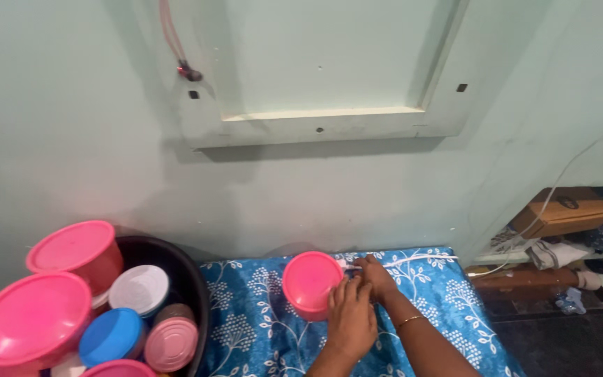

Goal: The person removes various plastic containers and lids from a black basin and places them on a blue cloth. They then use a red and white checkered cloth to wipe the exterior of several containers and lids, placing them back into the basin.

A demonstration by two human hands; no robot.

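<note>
A pink round lidded container [310, 281] stands on a surface covered by a blue cloth with white leaf print [246, 328], close to the wall. My left hand [350, 318] rests against the container's right side, fingers curved onto it. My right hand [374, 274], with a thin bangle on the wrist, sits just behind and right of the left, fingers pinching at something small and white by the container's rim; what it pinches is too small to tell.
At the left, a black tub [191, 279] holds several lidded containers: pink ones [31, 320], a white-lidded one [138, 289], a blue-lidded one [111, 336]. A pale green wall with a recessed panel rises behind. Low shelves with a brown box [563, 211] stand at the right.
</note>
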